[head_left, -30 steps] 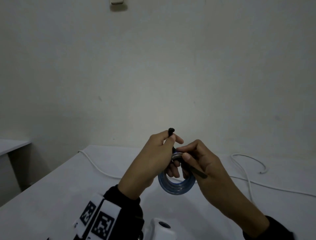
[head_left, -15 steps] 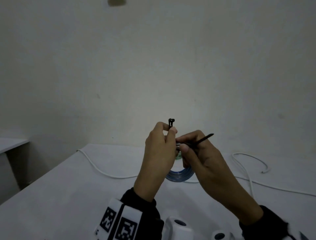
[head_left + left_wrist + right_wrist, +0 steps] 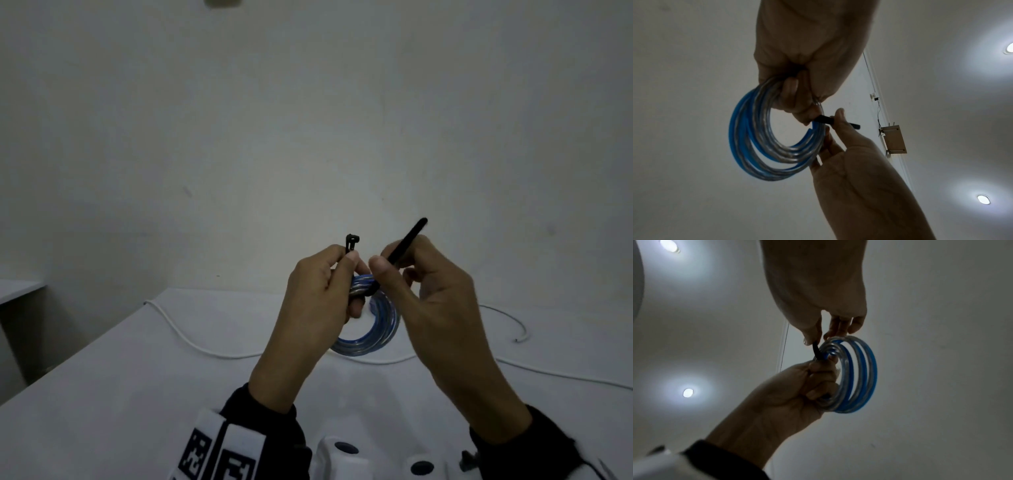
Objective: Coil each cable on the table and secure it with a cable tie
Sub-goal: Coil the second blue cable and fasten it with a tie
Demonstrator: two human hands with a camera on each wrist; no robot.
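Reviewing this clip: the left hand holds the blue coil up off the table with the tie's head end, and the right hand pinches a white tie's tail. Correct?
Not quite: the tie is black, not white, as the head view shows. The rest stands: the left hand holds the blue coil with the tie's head end, and the right hand pinches the tail.

no readable text, labels or numbers

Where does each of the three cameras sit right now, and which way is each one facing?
Head: on the head, looking forward and down at the white table; left hand and right hand hold the blue coil and black cable tie.
Left wrist: below the left hand, facing up at the ceiling.
Right wrist: below the right hand, also facing up.
All three views share the coil, the tie and both hands.
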